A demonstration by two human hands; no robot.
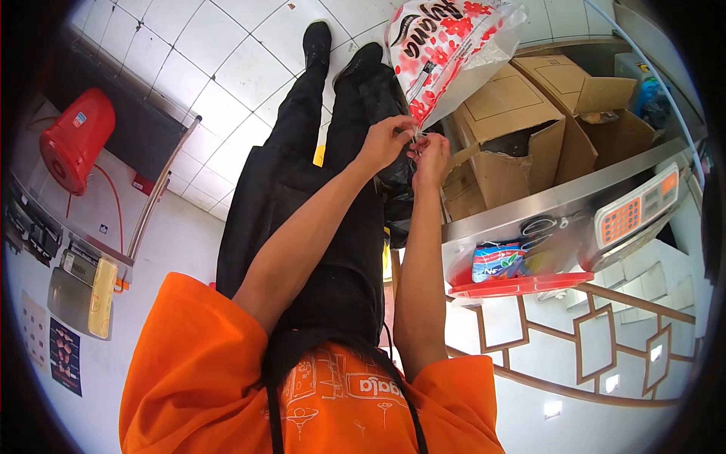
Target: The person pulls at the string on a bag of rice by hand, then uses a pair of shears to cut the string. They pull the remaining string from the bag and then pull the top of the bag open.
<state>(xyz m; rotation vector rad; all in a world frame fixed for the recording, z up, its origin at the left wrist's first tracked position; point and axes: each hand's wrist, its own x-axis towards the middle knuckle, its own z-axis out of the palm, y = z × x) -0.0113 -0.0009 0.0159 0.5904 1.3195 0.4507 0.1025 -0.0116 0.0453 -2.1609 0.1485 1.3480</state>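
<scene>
My left hand (387, 144) and my right hand (430, 157) meet in front of my legs, fingers bent and pinched together. Between them is the gathered narrow end of a white plastic bag (442, 57) printed with red flowers and black lettering. The bag spreads away from my fingertips, its far part wide and partly see-through. Exactly how the fingers grip the gathered plastic is too small to make out. Just below my hands lies crumpled black plastic (396, 175), beside my right leg.
Opened cardboard boxes (505, 110) stand close on the right, by a steel counter edge (522, 206). Beyond it are a digital scale (635, 208) and a red tray (522, 286) with a blue packet (497, 262). At left sits a red container (78, 140). White tiles (219, 57) cover the floor.
</scene>
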